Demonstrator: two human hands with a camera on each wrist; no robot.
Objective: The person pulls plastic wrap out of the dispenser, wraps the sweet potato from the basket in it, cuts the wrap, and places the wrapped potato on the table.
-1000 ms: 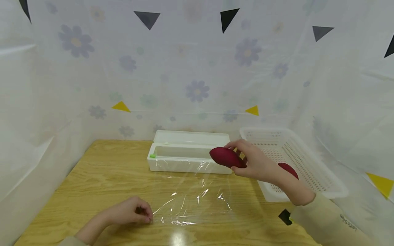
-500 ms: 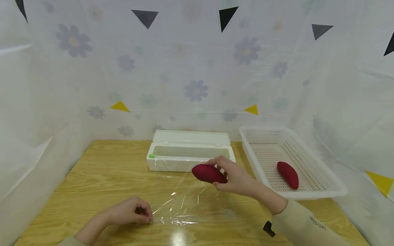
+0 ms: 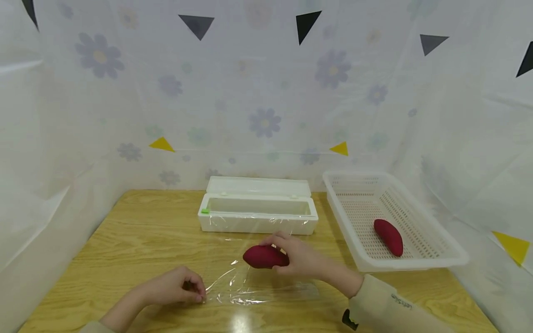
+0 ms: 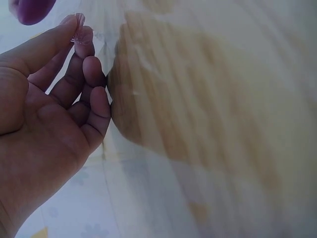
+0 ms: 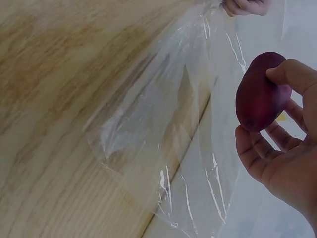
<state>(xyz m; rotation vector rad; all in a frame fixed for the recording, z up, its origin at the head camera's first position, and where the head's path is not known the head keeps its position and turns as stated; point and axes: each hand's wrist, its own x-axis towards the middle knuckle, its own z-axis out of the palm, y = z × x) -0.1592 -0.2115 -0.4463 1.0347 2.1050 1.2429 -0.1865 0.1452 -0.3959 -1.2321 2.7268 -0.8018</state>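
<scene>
Free room over the table [image 3: 141,231] beyond the left grip [image 3: 176,287]; obstacles: white box [image 3: 250,225] behind film [image 3: 245,292], basket [image 3: 416,265] rightward.

In the head view, the right hand [image 3: 300,257] hides one end of the dark red object [image 3: 259,257] at lower centre; the lettering [image 3: 401,302] on the sleeve [image 3: 381,310], lower right, is too small to read surely. In the left wrist view, that object is blurred and cropped at upper left. In the right wrist view, the top edge crops the left hand [image 5: 247,6], the bottom edge the clear film [image 5: 143,124]
</scene>
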